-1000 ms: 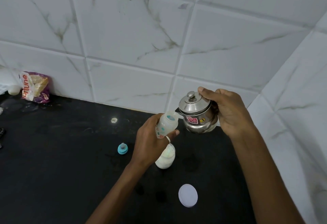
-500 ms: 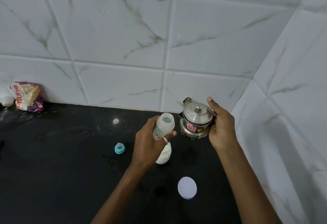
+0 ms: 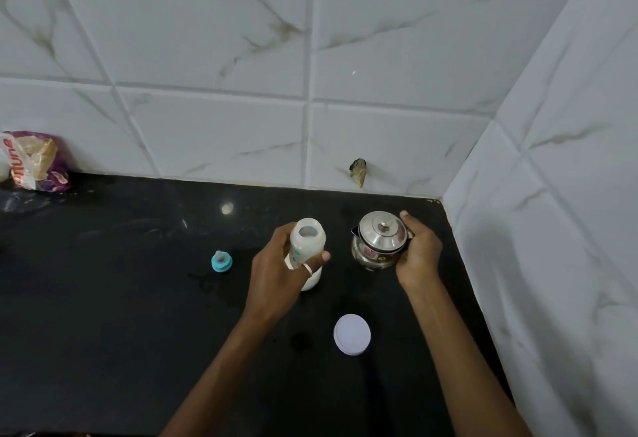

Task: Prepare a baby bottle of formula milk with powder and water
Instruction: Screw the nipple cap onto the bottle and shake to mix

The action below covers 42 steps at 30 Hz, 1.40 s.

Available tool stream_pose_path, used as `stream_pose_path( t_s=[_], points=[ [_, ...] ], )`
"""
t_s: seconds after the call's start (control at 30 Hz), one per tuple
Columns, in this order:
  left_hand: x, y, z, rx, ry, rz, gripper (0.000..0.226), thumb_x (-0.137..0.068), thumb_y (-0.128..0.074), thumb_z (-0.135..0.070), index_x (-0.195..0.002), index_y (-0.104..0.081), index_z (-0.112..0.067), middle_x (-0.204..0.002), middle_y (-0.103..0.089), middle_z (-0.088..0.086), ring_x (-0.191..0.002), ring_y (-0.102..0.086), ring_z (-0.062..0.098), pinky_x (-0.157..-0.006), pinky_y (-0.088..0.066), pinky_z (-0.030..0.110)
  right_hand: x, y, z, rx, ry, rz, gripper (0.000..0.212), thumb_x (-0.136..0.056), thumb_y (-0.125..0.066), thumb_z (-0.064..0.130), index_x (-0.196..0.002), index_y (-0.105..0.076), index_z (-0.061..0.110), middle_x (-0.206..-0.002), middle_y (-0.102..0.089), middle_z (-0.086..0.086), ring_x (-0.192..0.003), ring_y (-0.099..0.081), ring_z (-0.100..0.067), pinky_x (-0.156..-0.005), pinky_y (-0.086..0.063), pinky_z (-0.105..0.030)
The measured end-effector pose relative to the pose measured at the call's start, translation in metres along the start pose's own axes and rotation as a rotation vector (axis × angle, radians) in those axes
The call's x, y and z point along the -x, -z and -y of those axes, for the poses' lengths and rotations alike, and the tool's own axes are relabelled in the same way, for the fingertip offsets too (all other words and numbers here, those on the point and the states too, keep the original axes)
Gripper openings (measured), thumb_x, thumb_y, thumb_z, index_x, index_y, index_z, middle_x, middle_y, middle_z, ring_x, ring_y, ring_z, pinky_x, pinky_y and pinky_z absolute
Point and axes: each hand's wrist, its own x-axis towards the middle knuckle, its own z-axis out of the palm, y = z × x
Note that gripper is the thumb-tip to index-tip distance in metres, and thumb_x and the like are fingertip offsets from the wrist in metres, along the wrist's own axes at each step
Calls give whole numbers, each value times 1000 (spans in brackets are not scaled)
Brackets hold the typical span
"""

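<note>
My left hand (image 3: 276, 274) grips a white baby bottle (image 3: 306, 241), held upright with its mouth open and milky liquid inside. To its right, my right hand (image 3: 416, 253) is wrapped around a small lidded steel kettle (image 3: 379, 240), which stands level on or just above the black counter (image 3: 103, 298) near the corner. The bottle's blue teat ring (image 3: 221, 261) lies on the counter to the left of my left hand. Nearer to me lies a round white cap (image 3: 352, 334).
A purple and white packet (image 3: 34, 160) leans on the tiled back wall at the far left. The tiled side wall (image 3: 552, 229) closes off the counter on the right. A small brownish scrap (image 3: 359, 171) sticks to the back wall above the kettle.
The kettle was tilted with its spout at the bottle's mouth. My right hand has swung it away to the right and lowered it upright. The bottle has stayed in my left hand.
</note>
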Motion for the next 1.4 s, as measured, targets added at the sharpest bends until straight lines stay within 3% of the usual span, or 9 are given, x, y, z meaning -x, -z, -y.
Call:
stream_pose_path(
  t_s=[0.1,0.33,0.53,0.7,0.9,1.07,1.17,1.3,1.4],
  points=[
    [4,-4,10,-5,44,5,58,-79,-87,-37,-129,-58,-33,-119,-71,-15,-111,-66,1,-94,-55,25,-16,14,-21,23,-37,-57,5,-84,-72,6,-86,-76,7,-75,-77,-5,-71,-75,-20,-63,-57,-30],
    [13,-16,27,-28,107,9,60,-78,-89,-31,-129,-58,-33,-116,-69,-20,-108,-65,-7,-91,-54,18,-45,26,-58,51,-85,-122,20,-77,-62,-3,-64,-69,11,-58,-65,0,-57,-62,-15,-60,-50,-30],
    [15,-25,41,-63,149,17,60,-78,-88,-33,-129,-57,-30,-119,-70,-14,-109,-66,-4,-91,-54,17,-64,30,-81,62,-86,-121,41,-77,-54,-8,-47,-48,19,-47,-45,7,-45,-43,-8,-51,-36,-26],
    [15,-27,47,-81,173,12,60,-78,-88,-31,-128,-55,-34,-118,-67,-19,-107,-62,-14,-86,-49,7,-74,36,-96,75,-96,-131,43,-75,-53,-8,-46,-41,21,-49,-39,7,-47,-37,-10,-50,-31,-28],
    [14,-26,50,-84,181,9,60,-78,-88,-31,-128,-54,-34,-118,-66,-19,-109,-61,-14,-87,-49,7,-86,40,-104,92,-85,-141,44,-76,-53,-8,-45,-41,22,-51,-37,7,-49,-35,-9,-50,-30,-27],
    [15,-25,52,-96,176,8,60,-79,-88,-31,-129,-55,-32,-119,-66,-20,-108,-61,-15,-87,-48,6,-90,44,-109,106,-79,-134,37,-78,-54,-6,-52,-45,19,-55,-42,4,-52,-40,-9,-52,-34,-26],
    [16,-27,53,-112,178,13,64,-79,-87,-32,-134,-55,-27,-124,-65,-16,-111,-61,-11,-88,-49,6,-90,48,-110,143,-71,-125,26,-82,-60,-1,-62,-59,16,-63,-60,2,-63,-57,-12,-59,-46,-27],
    [19,-29,51,-125,164,11,64,-79,-87,-31,-135,-55,-25,-125,-65,-13,-111,-62,-5,-88,-47,4,-92,58,-113,257,-56,-66,9,-87,-74,18,-80,-70,15,-83,-76,-2,-86,-71,-18,-82,-55,-35],
    [21,-30,49,-127,154,13,64,-79,-87,-31,-135,-56,-23,-127,-66,-11,-115,-63,1,-88,-48,4,-89,65,-113,336,-33,-19,17,-90,-74,33,-95,-68,18,-95,-75,-1,-91,-68,-16,-81,-51,-32]
  ],
)
